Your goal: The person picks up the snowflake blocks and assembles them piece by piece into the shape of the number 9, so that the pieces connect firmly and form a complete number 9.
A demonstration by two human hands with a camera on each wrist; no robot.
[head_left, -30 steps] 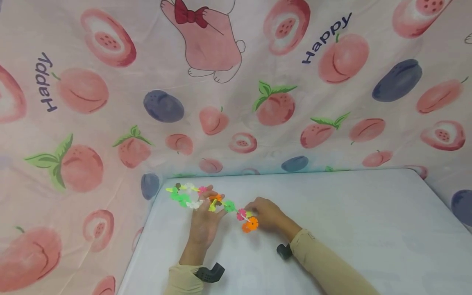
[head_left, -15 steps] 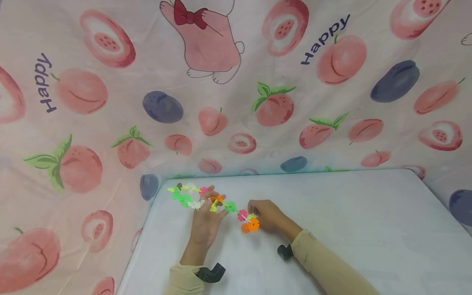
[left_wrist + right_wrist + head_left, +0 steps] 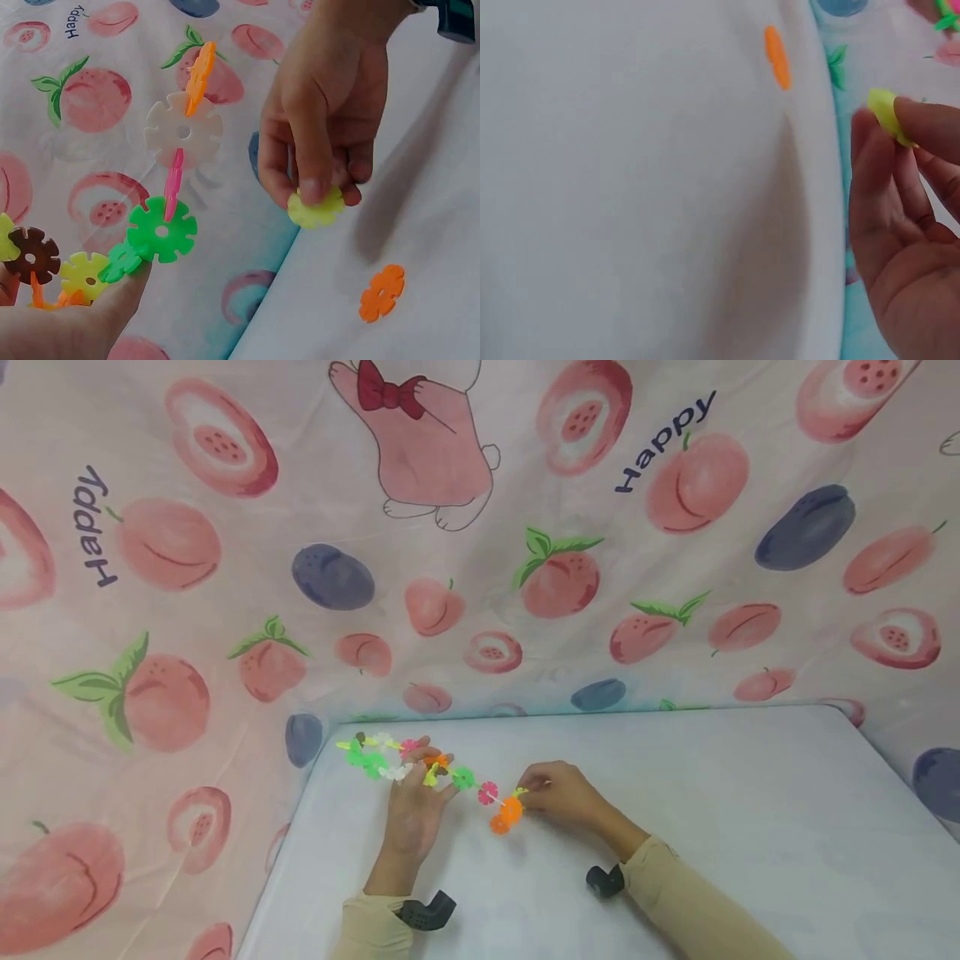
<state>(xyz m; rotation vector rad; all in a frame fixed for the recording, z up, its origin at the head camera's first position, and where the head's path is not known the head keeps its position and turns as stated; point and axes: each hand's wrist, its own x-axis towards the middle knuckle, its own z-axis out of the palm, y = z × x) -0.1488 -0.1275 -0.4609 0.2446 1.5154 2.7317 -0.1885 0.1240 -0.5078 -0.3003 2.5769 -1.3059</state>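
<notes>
In the head view my left hand [image 3: 414, 814] holds up a chain of slotted plastic snowflake discs [image 3: 373, 766], its thumb against a green disc [image 3: 161, 230]. The chain curves over the fingers and runs right through green, pink and white discs to an orange end disc [image 3: 512, 810]. My right hand [image 3: 562, 797] pinches a single yellow snowflake disc [image 3: 315, 208] between thumb and fingertips. That disc is apart from the chain in the left wrist view. The right wrist view shows the yellow disc [image 3: 887, 116] nearly edge-on.
A loose orange snowflake disc [image 3: 382, 292] lies on the white table [image 3: 712, 827], below the chain's end. A fruit-printed cloth [image 3: 465, 552] rises behind the table and along its left side. Both wrists wear black camera mounts [image 3: 426, 912].
My right hand has moved a little to the right, and the yellow disc has shifted with it. The left hand and chain have hardly moved.
</notes>
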